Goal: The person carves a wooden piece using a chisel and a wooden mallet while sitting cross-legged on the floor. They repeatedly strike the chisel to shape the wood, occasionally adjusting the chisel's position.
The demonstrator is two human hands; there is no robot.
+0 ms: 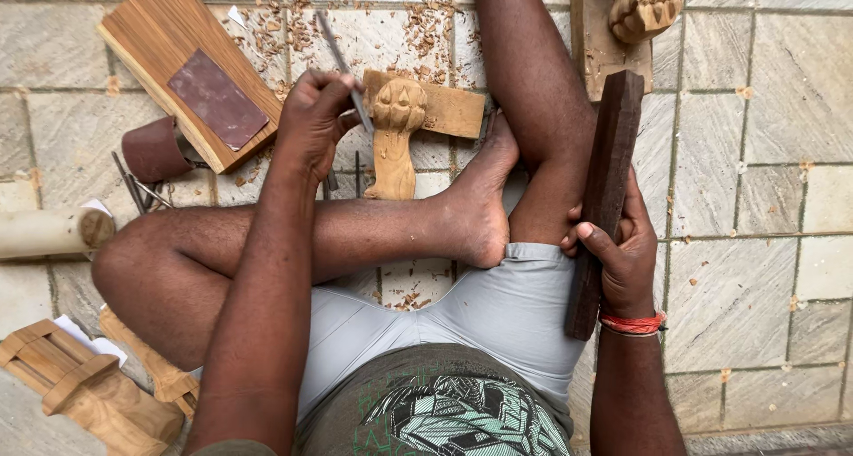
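Right hand (622, 256) clamped around dark mallet (604, 198), left hand (311, 118) fingers pinching chisel (342, 65) beside carved paw (395, 127)

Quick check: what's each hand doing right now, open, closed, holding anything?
Left hand: closed on a thin metal chisel, tip at the carved wood piece.
Right hand: closed on a dark wooden mallet.

Soft even daylight, faint shadows, sharp focus throughout

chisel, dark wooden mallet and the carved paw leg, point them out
chisel (340, 63), head view, middle of the metal blade
dark wooden mallet (606, 180), head view, mid shaft
carved paw leg (397, 109), head view, paw end
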